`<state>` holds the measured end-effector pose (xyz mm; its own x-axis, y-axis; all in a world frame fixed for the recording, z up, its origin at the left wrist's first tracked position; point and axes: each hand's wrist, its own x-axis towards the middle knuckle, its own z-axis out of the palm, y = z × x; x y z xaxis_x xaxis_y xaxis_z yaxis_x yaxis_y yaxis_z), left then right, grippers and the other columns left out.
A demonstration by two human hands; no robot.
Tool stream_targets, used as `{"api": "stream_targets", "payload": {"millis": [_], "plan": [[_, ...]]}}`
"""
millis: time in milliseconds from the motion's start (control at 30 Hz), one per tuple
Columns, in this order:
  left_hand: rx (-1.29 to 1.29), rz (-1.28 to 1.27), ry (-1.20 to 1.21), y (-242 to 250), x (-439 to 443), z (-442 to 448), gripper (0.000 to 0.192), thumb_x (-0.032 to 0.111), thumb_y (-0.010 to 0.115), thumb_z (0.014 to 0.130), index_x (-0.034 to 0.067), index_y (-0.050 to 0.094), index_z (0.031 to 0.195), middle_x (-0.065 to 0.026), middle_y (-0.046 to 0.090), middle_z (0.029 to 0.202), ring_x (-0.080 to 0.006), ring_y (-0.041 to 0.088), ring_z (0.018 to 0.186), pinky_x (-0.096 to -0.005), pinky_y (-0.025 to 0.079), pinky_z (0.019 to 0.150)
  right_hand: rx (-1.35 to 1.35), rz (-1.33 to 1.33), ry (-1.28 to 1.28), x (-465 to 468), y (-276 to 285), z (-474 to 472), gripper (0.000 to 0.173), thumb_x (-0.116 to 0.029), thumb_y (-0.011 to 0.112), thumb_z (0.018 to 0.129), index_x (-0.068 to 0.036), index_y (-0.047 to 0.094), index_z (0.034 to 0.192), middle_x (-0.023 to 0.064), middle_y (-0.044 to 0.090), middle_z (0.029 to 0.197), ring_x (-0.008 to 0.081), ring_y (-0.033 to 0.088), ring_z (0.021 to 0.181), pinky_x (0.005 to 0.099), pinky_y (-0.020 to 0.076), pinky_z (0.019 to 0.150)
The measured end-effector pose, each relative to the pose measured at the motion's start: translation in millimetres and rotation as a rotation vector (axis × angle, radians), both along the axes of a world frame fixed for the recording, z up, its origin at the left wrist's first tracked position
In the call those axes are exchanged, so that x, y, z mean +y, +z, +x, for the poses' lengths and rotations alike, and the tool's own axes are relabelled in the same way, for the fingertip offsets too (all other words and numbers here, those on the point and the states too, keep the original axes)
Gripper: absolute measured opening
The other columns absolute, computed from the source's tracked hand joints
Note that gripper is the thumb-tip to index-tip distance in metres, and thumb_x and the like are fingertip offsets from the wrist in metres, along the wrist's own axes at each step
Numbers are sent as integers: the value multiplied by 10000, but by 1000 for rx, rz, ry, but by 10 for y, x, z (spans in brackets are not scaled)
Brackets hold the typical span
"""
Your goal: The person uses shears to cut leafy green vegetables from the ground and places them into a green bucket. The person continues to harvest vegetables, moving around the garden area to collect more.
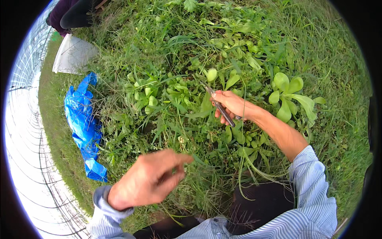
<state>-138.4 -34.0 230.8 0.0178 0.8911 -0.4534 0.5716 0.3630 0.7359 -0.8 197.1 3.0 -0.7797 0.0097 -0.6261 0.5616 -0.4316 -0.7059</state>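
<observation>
My right hand [228,106] grips a pair of pruning snips [224,114], with the blades pointing up and left into the greenery. Just beyond their tip stands a pale green leaf [212,74], slightly blurred. My left hand [149,176] hovers nearer to me over the weeds. It is blurred by motion, its index finger stretched out and apart from the thumb, and I see nothing in it. Leafy green plants [146,95] grow ahead between the weeds. To the right of the snips spreads a rosette of broad, light green leaves [288,95].
A crumpled blue plastic sheet or bag [79,116] lies on the left. Behind it a white bucket [74,55] leans beside another person [76,16] in dark clothing. Long grass stems [253,167] arch near my knee [262,200]. A hooped greenhouse wall [29,143] runs along the left.
</observation>
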Motion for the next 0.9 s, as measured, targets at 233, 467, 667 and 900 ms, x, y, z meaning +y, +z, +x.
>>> {"api": "stream_targets", "payload": {"millis": [233,467,667,900], "plan": [[557,204,172,-1619,1184,-316,152,35,574,904,-64,647,993,-263,652,944,-438,645,807,-480,532,781,17,-9,149,-48,59,-37,402,-408,392,1057,-28,478,957,60,588,700,134,601,494,276,498,397],[724,51,238,-2108,707,-637,300,89,660,869,-54,561,1114,-257,570,1114,-420,554,1089,-486,496,916,-50,-95,180,-27,-158,-108,472,-420,350,1062,30,493,1030,117,638,760,180,660,572,309,561,453],[842,270,75,-2210,568,-697,234,109,680,854,-12,618,1045,-196,590,1077,-381,572,1027,-459,490,864,-51,-245,151,-64,-219,-225,527,-435,317,1058,70,457,1114,216,653,937,272,708,735,395,614,582],[850,341,135,-2280,601,-800,143,84,653,866,3,636,983,-158,616,996,-357,592,952,-455,491,815,-80,-202,137,-110,-215,-331,530,-451,308,1066,58,411,1171,220,641,955,290,714,791,410,620,628]]}}
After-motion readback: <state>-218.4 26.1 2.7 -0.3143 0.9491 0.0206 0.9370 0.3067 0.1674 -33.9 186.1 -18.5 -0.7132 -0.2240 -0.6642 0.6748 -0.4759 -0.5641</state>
